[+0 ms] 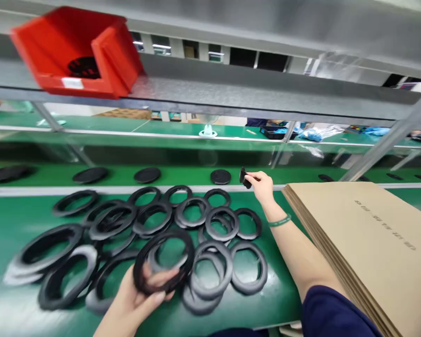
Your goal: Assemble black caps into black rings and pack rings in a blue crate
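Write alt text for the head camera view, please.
A person's left hand holds a black ring over a green table strewn with similar rings; the right hand pinches a small dark piece near black discs. Cardboard sheets are stacked at right; a red bin sits upper left.

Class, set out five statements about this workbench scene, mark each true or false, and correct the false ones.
1. The left hand holds a black ring. True.
2. The right hand is empty. False: it pinches a small black part.
3. The red bin sits on a metal shelf. True.
4. The cardboard stack lies left of the rings on the table. False: it lies to their right.
5. A green bracelet circles the right wrist. True.
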Demonstrator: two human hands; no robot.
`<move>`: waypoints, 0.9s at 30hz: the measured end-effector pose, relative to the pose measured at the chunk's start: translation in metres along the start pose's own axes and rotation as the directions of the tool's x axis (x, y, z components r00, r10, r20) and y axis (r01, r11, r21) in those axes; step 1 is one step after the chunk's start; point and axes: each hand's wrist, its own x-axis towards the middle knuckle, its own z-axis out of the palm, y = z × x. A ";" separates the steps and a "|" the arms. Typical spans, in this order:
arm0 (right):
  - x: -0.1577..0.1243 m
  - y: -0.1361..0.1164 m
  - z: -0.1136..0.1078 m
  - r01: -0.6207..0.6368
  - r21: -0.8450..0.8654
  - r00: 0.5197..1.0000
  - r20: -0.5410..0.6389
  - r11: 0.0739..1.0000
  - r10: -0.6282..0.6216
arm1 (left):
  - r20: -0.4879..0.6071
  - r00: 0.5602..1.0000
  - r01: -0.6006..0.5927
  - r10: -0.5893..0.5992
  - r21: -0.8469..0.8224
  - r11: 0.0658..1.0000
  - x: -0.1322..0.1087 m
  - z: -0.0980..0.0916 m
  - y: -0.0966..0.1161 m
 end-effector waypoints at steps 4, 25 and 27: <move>-0.089 -0.087 -0.008 0.353 0.344 0.904 0.116 0.870 -0.413 | 0.136 0.990 -0.041 0.045 -0.038 0.998 0.008 0.027 0.009; -0.180 -0.094 0.027 0.833 0.260 0.387 0.359 0.489 -0.849 | 0.115 0.993 -0.010 -0.002 0.105 0.994 0.001 0.029 -0.008; -0.179 -0.095 0.026 0.843 0.262 0.373 0.344 0.470 -0.862 | 0.127 0.992 -0.003 -0.009 0.092 0.996 0.003 0.026 -0.010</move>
